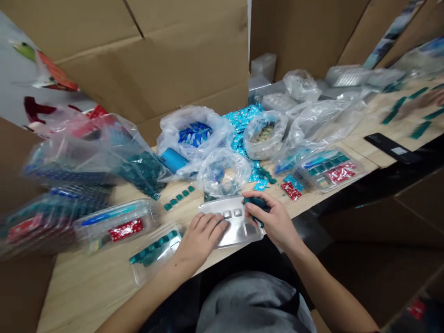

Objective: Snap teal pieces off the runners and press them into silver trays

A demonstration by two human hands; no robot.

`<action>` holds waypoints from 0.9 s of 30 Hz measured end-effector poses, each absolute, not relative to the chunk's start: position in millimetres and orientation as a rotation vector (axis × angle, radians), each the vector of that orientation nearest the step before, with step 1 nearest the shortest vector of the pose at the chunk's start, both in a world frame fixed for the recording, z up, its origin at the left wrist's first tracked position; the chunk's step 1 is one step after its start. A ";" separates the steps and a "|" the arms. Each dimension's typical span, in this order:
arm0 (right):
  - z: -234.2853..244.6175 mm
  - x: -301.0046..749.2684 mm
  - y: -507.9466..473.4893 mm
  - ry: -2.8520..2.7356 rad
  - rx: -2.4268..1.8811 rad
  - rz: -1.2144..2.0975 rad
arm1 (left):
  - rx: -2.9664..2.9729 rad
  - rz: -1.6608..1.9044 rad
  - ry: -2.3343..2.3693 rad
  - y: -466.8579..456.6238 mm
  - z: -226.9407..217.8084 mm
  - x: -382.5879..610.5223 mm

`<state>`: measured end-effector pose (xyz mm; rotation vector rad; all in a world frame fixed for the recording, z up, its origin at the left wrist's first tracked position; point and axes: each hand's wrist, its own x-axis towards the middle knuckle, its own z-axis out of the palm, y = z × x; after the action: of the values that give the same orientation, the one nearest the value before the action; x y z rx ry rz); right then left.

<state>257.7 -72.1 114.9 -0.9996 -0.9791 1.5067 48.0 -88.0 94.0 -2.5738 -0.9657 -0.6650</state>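
Note:
A clear plastic tray [231, 237] with small square hollows lies at the table's front edge. My left hand [204, 236] rests over its left part, fingers stretched out and slightly bent; a bit of teal shows by the fingertips, and what lies under them is hidden. Above the tray's right end, my right hand [275, 219] is closed around several dark teal pieces [256, 206]. To the left stands another clear tray [175, 245] holding a row of teal pieces [154, 247]. Behind it, several loose teal blocks [179, 197] lie in a line on the wood.
Open plastic bags hold blue pieces [195, 134] and pale pieces [265, 133], with blue packets [243, 120] between. Filled trays [116, 222] are stacked left; another filled tray [329, 171] sits right, near a black phone [391, 147]. A blurred hand [433, 97] shows far right. Cardboard [194, 55] walls the back.

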 end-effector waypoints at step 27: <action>95.5 275.3 -105.5 -0.911 -0.938 1.448 | -2.926 -0.700 -1.183 -68.1 120.3 21.2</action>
<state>275.3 -105.5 95.5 -0.9379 -0.9114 1.4482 21.2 -68.1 120.3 -2.9257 -1.1831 -0.7000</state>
